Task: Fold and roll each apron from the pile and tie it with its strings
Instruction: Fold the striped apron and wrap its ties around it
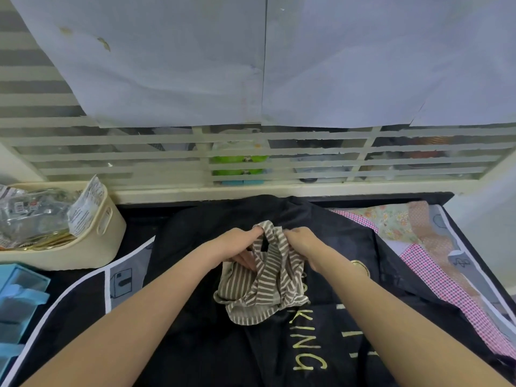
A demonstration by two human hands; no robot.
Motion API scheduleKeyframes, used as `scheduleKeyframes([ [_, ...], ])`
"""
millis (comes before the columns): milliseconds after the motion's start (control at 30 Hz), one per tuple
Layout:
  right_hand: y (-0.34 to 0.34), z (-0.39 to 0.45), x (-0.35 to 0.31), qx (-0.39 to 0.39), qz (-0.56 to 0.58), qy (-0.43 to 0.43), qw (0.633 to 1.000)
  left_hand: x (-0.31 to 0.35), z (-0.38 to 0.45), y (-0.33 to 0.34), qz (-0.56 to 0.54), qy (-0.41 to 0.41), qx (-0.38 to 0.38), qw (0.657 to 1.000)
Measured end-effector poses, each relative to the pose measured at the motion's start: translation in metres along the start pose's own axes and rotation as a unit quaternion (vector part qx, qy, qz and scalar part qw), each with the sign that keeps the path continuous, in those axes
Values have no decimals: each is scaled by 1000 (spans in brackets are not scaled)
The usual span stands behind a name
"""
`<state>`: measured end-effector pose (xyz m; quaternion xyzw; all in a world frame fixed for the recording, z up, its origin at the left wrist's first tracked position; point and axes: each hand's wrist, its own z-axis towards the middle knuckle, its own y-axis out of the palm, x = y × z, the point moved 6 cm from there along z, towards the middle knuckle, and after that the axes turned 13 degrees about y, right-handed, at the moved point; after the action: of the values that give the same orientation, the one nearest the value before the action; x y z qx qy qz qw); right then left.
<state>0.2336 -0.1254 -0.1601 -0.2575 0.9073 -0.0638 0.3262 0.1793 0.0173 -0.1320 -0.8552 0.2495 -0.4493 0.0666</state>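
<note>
A grey and cream striped apron point(245, 291) lies rolled into a small bundle in the middle, on top of a black apron with yellow lettering point(304, 342). Its striped strings point(272, 236) rise in a loop above the bundle. My left hand point(240, 245) grips the strings on the left side and presses against the roll. My right hand point(303, 243) pinches the strings on the right side. Both hands are close together over the far end of the bundle.
A patchwork apron point(424, 247) with pink check and floral panels lies at the right. A cream basket point(95, 241) of plastic packets stands at the left. Blue boxes point(19, 305) sit at the left edge. A slatted window frame point(251, 188) runs behind.
</note>
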Motion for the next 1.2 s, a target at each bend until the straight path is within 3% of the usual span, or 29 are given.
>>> scheduleKeyframes([
  [100, 0, 3, 11, -5, -82, 7, 997, 0, 7, 1, 65, 19, -19, 998],
  [267, 3, 7, 0, -15, -52, -32, 998, 5, 12, -2, 87, -10, -56, 995],
  [400, -1, 2, -22, 86, -134, -96, 983, 11, 12, 0, 100, -32, -83, 991],
  [467, -4, -1, -27, 87, -131, -105, 982, 11, 11, 0, 93, -35, -100, 990],
  [567, -12, -6, -31, 50, 13, -114, 992, 12, 7, 4, 69, -32, -144, 987],
  [700, -25, -7, -25, 16, 251, -74, 965, 14, 1, 8, 64, -25, -187, 980],
  [867, -17, -14, -20, -14, 80, -6, 997, 10, -1, 3, 49, -24, -145, 988],
  [967, -16, -20, -28, 16, -50, -37, 998, 9, 1, 1, 89, -21, -118, 989],
  [1100, -28, -23, -29, 144, -298, -100, 938, 15, 3, -3, 107, 7, -94, 990],
  [1133, -25, -25, -28, 120, -321, -118, 932, 17, 4, -5, 119, 24, -94, 988],
  [1200, -7, -33, -24, -10, -315, -135, 939, 22, 6, -5, 136, 57, -102, 984],
])
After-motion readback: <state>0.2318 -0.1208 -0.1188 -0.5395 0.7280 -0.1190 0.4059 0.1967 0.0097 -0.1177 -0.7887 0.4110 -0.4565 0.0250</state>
